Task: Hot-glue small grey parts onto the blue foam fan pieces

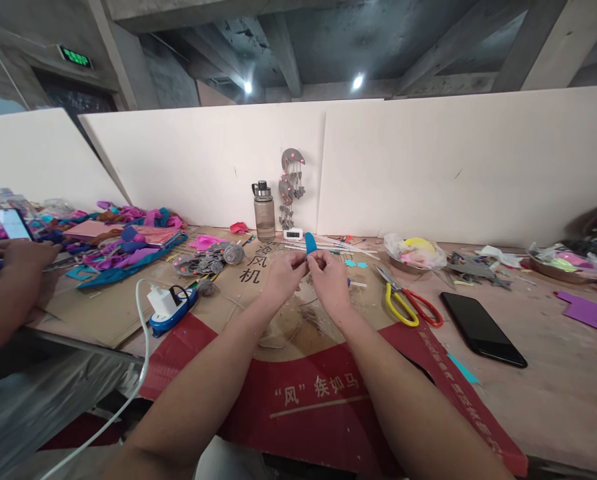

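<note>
A narrow blue piece is held upright over the middle of the bench, above a cardboard sheet, with its rounded end projecting over the fingertips. Its lower end is pinched between thumb and finger of the right hand and met by the closely pinched fingertips of the left hand; how the hold is shared cannot be told for certain, since that end is covered. Judged by its look, the piece should be very light, thin and soft, not slippery, and easily bent or creased. It is best taken by the edges near the lower end, with little pressure, so that the free tip is left uncrushed.

To the right of the hands, a shallow bowl is lined with clear plastic, in which a yellow piece is held. Farther right, a second bowl is filled with pink material under clear wrapping. Behind the left hand, a translucent bottle is stood upright, closed by a black cap.
</note>
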Motion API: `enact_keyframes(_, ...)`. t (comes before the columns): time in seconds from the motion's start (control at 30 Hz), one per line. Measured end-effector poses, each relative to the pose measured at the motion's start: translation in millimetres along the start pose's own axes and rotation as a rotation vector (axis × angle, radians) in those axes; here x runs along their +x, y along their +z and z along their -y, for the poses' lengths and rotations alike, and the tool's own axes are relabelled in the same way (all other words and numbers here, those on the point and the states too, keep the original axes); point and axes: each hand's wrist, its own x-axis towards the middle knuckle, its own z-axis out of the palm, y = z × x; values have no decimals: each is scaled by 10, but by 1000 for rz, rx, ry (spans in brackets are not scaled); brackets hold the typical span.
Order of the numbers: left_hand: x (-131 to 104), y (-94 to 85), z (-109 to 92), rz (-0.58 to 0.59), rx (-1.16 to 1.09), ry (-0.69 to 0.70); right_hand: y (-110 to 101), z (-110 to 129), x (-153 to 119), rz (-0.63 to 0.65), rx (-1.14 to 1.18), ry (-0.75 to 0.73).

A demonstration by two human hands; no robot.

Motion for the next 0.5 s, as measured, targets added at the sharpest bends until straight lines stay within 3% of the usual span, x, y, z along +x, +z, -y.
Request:
enact_keyframes(0.2, 35, -42, 66, -32, -56, -4, 25, 28, -48, -27, 41, -79)
enact_keyframes(0.33, 51, -51, 75, -104, -228, -38, 47, -6, -47, -62, 128, -24)
enact_keyframes(0.5, 14, -50, 4, -113, -360, -79, 59, -56, -26, -35, 170, 54)
